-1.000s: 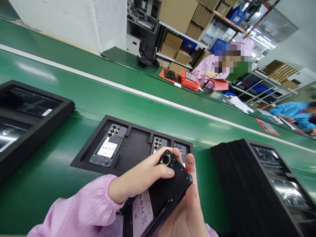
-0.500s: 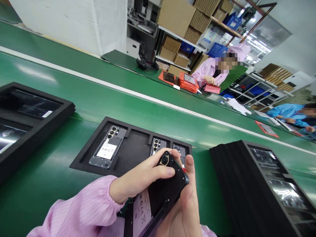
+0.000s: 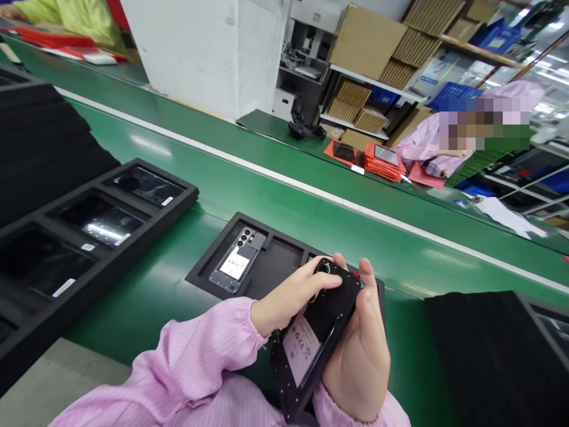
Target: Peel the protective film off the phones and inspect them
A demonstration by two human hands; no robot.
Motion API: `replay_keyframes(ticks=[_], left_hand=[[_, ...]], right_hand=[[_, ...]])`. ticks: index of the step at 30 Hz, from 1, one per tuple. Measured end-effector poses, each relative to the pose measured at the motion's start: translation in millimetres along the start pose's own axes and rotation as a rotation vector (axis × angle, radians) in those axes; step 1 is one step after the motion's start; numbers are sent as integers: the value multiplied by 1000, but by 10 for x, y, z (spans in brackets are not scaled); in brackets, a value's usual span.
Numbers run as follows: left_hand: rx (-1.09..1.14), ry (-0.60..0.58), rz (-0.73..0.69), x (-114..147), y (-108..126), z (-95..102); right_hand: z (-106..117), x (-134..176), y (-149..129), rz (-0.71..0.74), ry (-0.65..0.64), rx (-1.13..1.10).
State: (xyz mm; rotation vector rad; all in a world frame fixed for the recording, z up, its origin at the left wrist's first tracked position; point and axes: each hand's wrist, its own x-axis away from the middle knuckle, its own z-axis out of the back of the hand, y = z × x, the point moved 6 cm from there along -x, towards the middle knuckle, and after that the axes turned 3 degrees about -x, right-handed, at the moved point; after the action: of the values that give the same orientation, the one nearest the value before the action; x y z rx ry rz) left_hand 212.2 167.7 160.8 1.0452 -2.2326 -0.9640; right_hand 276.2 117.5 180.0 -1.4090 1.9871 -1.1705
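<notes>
Holding one black smartphone [image 3: 326, 323] between both hands, the person has it tilted above the near part of the green worktop [image 3: 413, 350], its inner back turned up. The left hand [image 3: 284, 302] grasps the upper part, with the thumb lying just beside the camera ring. The right hand [image 3: 362, 350] also grasps the phone, supporting its right side with palm and fingers. A printed label [image 3: 301, 350] is on the lower half.

Beyond the hands lies a black foam tray [image 3: 282, 261]; in the compartment at its left end sits a grey smartphone [image 3: 237, 261], cameras up. Left along the near edge of the worktop are foam trays [image 3: 186, 198] with dark screens; on the right stands a foam stack [image 3: 493, 350]. Past the white strip [image 3: 351, 204], a co-worker in pink [image 3: 420, 142] is beside red envelopes [image 3: 380, 169].
</notes>
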Motion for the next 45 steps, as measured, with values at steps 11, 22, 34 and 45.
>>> replay_keyframes(ticks=[11,22,34,45], left_hand=[[-72,173,-90,-139,2,211],[-769,239,-187,-119,250,485],[-1020,848,-259,435,1116,1708],[-1403,873,196,82,816,2320]], right_hand=[[-18,-354,61,19,-93,130],[63,-714,-59,515,-303,1024],[441,-1313,612,-42,-259,911],[353,-1212,1080,-148,-449,1170]])
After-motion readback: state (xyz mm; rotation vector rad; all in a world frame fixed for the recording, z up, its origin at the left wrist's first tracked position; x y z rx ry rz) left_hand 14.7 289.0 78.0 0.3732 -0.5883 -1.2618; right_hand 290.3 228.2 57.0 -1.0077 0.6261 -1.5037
